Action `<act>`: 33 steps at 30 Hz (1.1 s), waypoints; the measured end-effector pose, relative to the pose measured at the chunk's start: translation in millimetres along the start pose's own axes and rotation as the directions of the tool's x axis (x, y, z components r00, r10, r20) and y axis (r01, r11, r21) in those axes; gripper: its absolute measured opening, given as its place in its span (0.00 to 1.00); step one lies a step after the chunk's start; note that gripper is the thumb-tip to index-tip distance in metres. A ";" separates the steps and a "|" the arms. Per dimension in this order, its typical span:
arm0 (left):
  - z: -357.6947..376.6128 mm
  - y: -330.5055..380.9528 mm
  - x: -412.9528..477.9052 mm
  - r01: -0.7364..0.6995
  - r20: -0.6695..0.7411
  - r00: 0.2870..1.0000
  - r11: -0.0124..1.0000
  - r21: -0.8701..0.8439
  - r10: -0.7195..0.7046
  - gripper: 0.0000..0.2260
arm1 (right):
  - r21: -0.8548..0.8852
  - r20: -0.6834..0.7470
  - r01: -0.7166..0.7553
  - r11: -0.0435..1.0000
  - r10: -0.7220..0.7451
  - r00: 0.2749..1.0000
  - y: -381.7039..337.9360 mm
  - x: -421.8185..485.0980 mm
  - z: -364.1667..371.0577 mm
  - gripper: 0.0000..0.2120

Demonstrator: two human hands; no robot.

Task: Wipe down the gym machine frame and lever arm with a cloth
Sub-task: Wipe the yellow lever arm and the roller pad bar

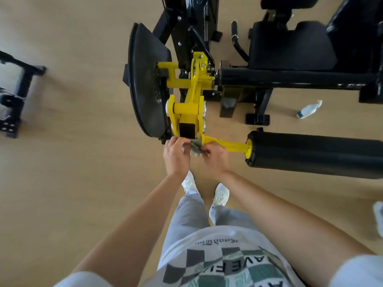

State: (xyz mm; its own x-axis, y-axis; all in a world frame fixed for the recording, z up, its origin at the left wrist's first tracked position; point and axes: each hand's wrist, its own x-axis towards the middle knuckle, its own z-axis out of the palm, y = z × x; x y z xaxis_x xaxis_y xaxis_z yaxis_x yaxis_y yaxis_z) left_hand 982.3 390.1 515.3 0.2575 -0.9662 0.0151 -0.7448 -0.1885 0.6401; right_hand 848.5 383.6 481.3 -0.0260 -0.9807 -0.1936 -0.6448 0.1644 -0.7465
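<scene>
I see open floor [72, 162] to the left and near me. Ahead, the black plate [145, 83] crowds the yellow lever arm [236, 145] on its left; the roller pad [310, 154] blocks the right, and the frame beam [290, 77] stands beyond.

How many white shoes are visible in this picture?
2: the left shoe below the left hand, the right shoe below the right hand. A white object at the right edge is unclear.

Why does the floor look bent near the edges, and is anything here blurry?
In the head view, the wide-angle lens bows the floor toward the corners; the cloth gripped by the left hand and right hand looks smeared, its weave unreadable; lighting is even, with only soft shadows beneath the roller pad.
</scene>
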 end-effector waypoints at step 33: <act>-41.3 41.0 19.4 -0.173 0.036 0.984 0.985 -0.016 0.173 0.11 | 0.552 -0.010 -0.260 0.792 0.318 0.948 -40.7 18.4 -46.1 0.17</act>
State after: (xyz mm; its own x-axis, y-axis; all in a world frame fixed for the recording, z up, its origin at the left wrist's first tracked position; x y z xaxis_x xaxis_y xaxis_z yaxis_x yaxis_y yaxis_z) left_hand 982.2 370.9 573.6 0.1022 -0.9899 0.0980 -0.7679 -0.0159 0.6404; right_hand 839.0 353.9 537.5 -0.2371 -0.8785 -0.4148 -0.0824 0.4436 -0.8924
